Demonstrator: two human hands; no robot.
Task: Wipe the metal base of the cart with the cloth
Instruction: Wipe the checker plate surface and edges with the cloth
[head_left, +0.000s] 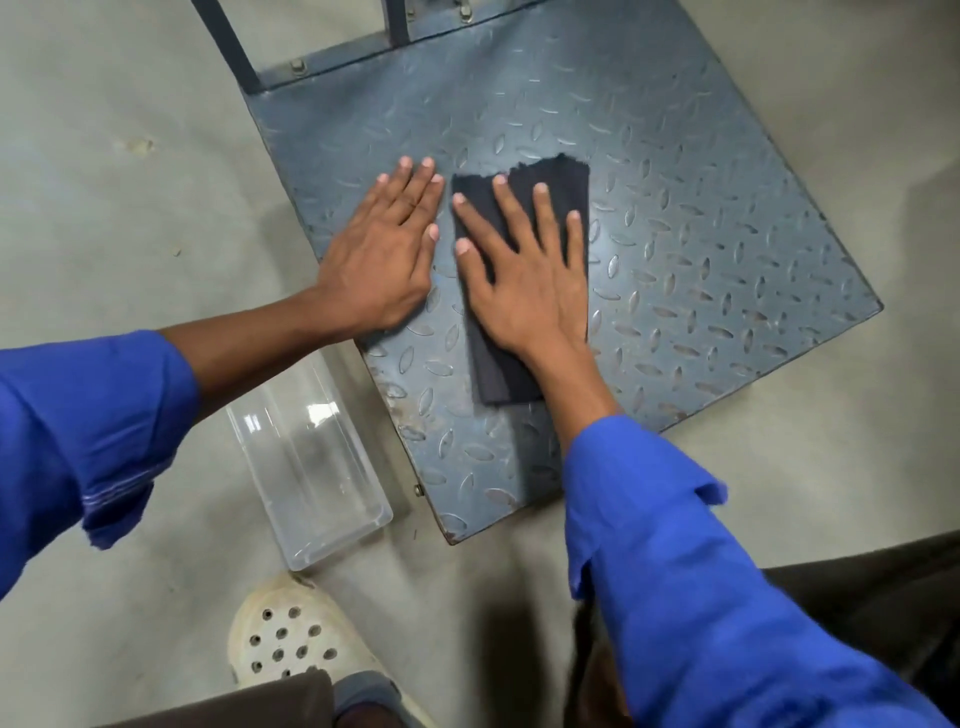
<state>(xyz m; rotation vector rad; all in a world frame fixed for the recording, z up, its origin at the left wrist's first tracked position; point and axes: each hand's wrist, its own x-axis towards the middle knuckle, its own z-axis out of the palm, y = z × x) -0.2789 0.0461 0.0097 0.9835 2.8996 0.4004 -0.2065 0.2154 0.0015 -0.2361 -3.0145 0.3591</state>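
The cart's metal base (675, 218) is a blue-grey tread plate lying flat on the floor, filling the upper middle of the view. A dark folded cloth (498, 374) lies on its left half. My right hand (524, 275) presses flat on the cloth with fingers spread and straight. My left hand (384, 249) rests flat on the bare plate just left of the cloth, fingers straight and close together, near the plate's left edge.
A clear plastic tub (311, 467) sits on the concrete floor against the plate's near left edge. The cart's handle posts (234, 47) rise at the far edge. My white perforated shoe (291, 639) stands at the bottom, beside the tub.
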